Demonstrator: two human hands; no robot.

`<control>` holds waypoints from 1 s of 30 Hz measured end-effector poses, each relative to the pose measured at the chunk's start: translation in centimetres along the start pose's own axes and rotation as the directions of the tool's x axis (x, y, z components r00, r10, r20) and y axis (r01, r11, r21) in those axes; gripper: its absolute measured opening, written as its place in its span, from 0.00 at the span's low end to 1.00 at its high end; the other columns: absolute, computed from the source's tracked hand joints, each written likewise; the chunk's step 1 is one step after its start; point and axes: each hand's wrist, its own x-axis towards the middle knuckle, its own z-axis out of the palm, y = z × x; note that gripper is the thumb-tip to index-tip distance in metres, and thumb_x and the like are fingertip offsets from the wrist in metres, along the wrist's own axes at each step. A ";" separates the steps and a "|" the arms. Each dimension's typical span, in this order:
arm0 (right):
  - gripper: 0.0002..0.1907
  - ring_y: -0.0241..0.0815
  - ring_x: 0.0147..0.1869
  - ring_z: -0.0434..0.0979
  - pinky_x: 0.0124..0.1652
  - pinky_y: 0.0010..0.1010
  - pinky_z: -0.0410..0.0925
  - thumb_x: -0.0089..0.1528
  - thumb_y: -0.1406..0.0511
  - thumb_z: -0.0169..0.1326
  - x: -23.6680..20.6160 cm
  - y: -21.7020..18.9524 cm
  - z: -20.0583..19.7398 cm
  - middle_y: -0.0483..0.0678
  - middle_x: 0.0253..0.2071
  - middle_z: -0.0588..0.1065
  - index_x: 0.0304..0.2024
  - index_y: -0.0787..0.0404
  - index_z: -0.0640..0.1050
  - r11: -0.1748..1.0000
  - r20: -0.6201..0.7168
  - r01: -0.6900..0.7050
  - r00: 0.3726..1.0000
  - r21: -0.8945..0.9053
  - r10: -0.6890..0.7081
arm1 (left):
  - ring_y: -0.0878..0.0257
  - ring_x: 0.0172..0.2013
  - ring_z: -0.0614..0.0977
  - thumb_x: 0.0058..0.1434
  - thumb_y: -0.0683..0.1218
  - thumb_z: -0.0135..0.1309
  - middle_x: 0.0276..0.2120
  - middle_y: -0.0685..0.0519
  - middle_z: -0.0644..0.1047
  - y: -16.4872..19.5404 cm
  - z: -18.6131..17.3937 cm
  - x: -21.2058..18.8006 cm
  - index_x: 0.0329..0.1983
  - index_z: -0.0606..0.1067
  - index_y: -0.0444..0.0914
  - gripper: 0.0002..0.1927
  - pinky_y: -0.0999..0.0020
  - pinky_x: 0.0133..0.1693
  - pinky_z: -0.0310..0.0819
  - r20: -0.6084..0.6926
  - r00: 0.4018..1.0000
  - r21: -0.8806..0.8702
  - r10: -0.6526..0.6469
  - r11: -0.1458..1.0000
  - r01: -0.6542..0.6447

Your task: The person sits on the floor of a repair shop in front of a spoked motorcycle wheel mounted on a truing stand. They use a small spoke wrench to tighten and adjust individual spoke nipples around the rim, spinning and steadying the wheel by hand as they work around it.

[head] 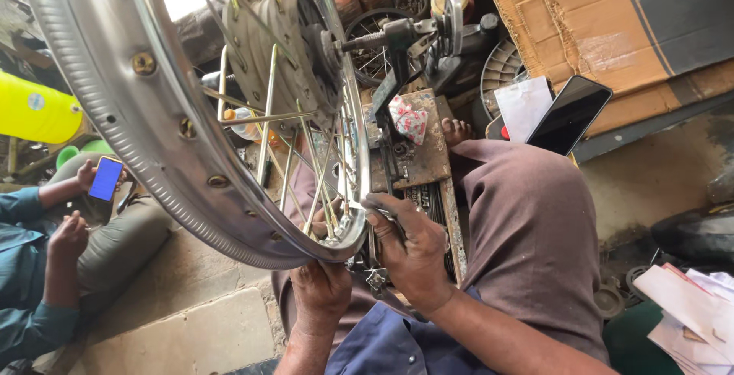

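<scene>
The spoked wheel (206, 107) fills the upper left and centre of the frame, mounted on a truing stand (397, 92). The right hand (413, 249) is closed on a spoke tool (376, 277) at the rim's lower edge. The left hand (321, 291) grips the rim from below, just beside it. At far left, another person holds a blue-screened phone (105, 178).
</scene>
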 end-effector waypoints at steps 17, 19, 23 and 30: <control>0.23 0.49 0.63 0.78 0.62 0.38 0.65 0.73 0.59 0.39 0.8 2.1 0.4 0.54 0.57 0.79 0.66 0.62 0.68 0.943 0.122 -0.326 0.941 0.072 0.316 | 0.40 0.57 0.76 0.75 0.46 0.37 0.56 0.30 0.70 -5.4 0.6 -2.7 0.66 0.60 0.22 0.24 0.47 0.59 0.69 -0.047 0.940 0.424 0.339 0.859 -0.288; 0.21 0.48 0.61 0.80 0.59 0.36 0.69 0.72 0.61 0.40 0.9 2.2 0.5 0.53 0.57 0.80 0.65 0.61 0.69 0.946 0.161 -0.320 0.938 0.055 0.308 | 0.44 0.54 0.79 0.72 0.46 0.40 0.51 0.36 0.75 -4.5 0.3 -2.7 0.62 0.66 0.26 0.22 0.50 0.57 0.72 -0.043 0.974 0.378 0.221 0.906 -0.189; 0.18 0.50 0.60 0.81 0.57 0.36 0.73 0.75 0.67 0.43 1.4 1.6 0.3 0.56 0.58 0.79 0.66 0.63 0.69 0.997 0.149 -0.061 0.987 0.044 0.054 | 0.44 0.54 0.81 0.71 0.44 0.39 0.52 0.38 0.79 -2.7 0.3 -1.6 0.58 0.72 0.29 0.18 0.53 0.57 0.75 -0.062 0.983 0.277 0.171 0.949 -0.148; 0.18 0.36 0.34 0.77 0.34 0.29 0.74 0.70 0.67 0.50 5.4 3.8 -0.3 0.56 0.41 0.79 0.62 0.65 0.70 0.615 0.239 -0.519 0.844 0.593 0.481 | 0.45 0.51 0.82 0.67 0.43 0.37 0.50 0.38 0.80 -0.4 0.1 -0.7 0.56 0.75 0.29 0.22 0.51 0.56 0.75 -0.061 0.989 0.288 0.135 0.951 -0.112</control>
